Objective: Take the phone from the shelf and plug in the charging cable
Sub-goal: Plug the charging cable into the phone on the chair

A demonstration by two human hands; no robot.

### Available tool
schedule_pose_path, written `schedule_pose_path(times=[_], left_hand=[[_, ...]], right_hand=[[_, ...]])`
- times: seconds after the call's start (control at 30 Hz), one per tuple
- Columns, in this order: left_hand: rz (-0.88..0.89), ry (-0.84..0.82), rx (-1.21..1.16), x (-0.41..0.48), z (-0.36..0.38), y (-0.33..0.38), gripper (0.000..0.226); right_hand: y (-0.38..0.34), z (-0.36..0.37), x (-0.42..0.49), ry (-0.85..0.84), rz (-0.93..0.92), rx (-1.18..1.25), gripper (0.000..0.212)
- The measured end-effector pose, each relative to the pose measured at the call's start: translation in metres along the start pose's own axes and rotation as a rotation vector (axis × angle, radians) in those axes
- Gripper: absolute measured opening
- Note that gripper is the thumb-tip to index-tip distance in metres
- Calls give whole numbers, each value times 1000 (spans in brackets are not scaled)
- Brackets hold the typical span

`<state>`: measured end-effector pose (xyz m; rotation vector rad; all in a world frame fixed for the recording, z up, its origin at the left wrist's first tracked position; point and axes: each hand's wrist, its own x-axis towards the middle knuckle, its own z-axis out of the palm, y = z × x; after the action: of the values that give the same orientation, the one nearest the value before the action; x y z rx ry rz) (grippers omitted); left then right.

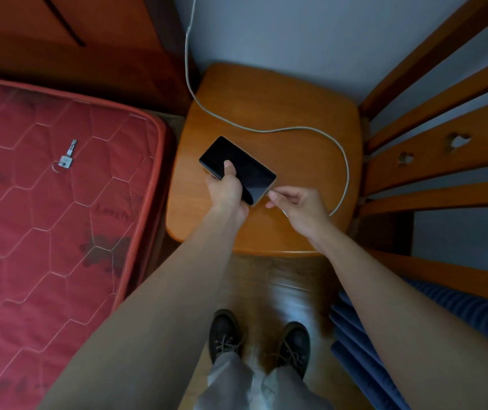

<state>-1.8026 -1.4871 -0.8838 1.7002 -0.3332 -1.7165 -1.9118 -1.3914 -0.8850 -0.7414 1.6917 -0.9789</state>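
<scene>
A black phone with a dark screen is held face up above the wooden shelf. My left hand grips it from the near side, thumb on the glass. My right hand pinches the plug end of the white charging cable against the phone's near right end. Whether the plug is seated in the port is hidden by my fingers. The cable loops across the shelf top and runs up the wall at the back.
A red quilted mattress lies to the left with a small key on it. Wooden slats of a bed frame rise on the right, above blue bedding. My shoes stand on the wooden floor.
</scene>
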Motion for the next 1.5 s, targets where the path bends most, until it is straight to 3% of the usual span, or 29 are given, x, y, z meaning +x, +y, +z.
schedule_pose_path(times=[0.43, 0.6, 0.87, 1.03, 1.2, 1.37, 1.5], left_hand=[[150, -70, 91, 10, 4, -2, 22], [154, -81, 80, 14, 3, -3, 15], [167, -64, 82, 9, -2, -12, 30], [211, -20, 259, 11, 2, -15, 27], [186, 120, 625, 14, 2, -16, 44], [244, 65, 984, 21, -6, -6, 55], [268, -19, 1195, 23, -13, 1, 59]], right_hand=[[-10, 6, 6, -37, 112, -24, 7], [-11, 9, 7, 48, 169, 21, 38], [-5, 7, 10, 11, 160, -46, 38], [5, 10, 14, 2, 82, -111, 50], [10, 13, 19, -17, 44, -275, 55], [13, 18, 20, -21, 18, -421, 64], [19, 23, 22, 150, 17, -516, 56]])
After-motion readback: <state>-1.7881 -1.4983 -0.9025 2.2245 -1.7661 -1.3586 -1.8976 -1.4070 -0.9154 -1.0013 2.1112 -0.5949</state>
